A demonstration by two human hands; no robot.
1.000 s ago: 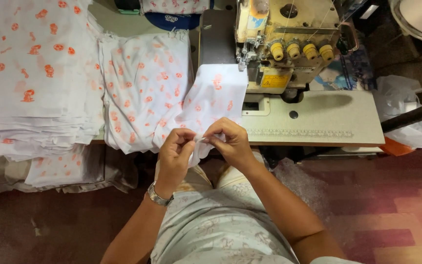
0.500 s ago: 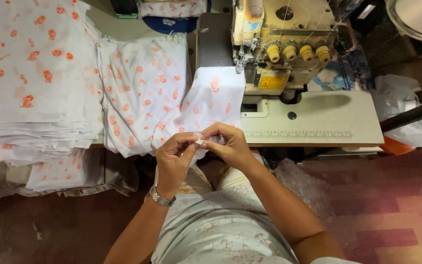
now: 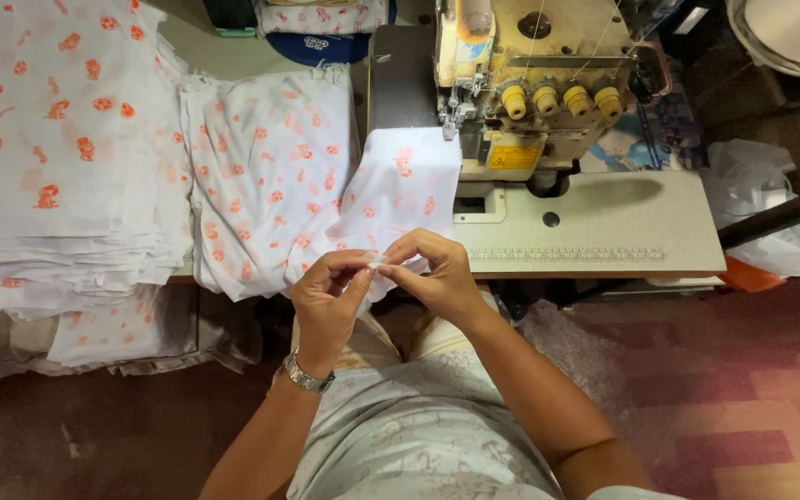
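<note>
Head view, fabric piece (image 3: pixel 400 190) edge pinched between left hand (image 3: pixel 328 301), right hand (image 3: pixel 437 278)

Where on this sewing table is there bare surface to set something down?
The cream machine bed right of the white orange-printed fabric piece lies bare up to its right edge. Left of the yellowed overlock sewing machine it is crowded: a draped printed garment and a tall stack of printed fabric.

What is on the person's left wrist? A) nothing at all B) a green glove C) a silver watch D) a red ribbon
C: a silver metal wristwatch sits just below the left hand, which meets the right hand at the edge of the white cloth with orange prints.
</note>
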